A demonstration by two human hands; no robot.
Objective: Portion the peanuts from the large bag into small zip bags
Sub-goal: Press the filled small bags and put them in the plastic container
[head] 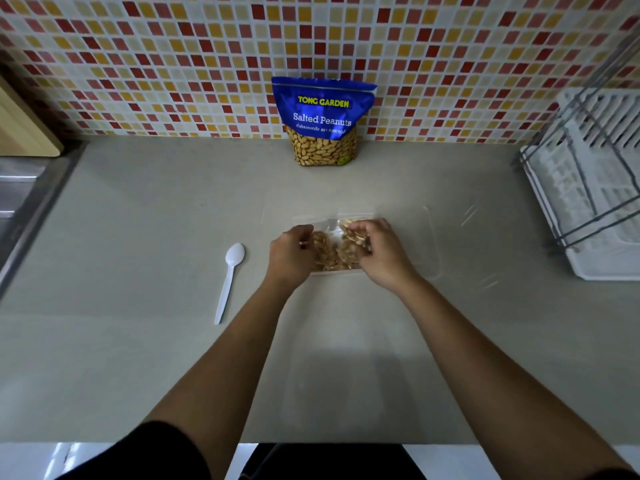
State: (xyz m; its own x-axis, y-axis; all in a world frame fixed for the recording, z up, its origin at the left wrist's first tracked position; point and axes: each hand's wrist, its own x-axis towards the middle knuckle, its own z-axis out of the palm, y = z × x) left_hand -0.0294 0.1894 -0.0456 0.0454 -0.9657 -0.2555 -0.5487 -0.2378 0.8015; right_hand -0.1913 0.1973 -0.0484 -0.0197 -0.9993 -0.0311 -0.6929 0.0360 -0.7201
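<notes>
Dark sleeves (149,452) nearest, forearms (239,344) stretched out over the tabletop (121,358). Left hand (292,252) and right hand (379,252) each with grip pinched on the small zip bag (327,226), one at either side, likely to flatten its mouth for sealing. Peanuts (348,252) inside. White spoon (230,278) left of the small zip bag, leaving both hands free. Large bag (323,123) upright beyond the small zip bag, propped against the tiled wall (173,64), probably to avoid spilling.

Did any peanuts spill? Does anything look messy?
Nothing stands out. No loose peanuts show on the counter. The big peanut bag stands upright, the spoon lies flat, and the left hand and right hand hold the small zip bag.
</notes>
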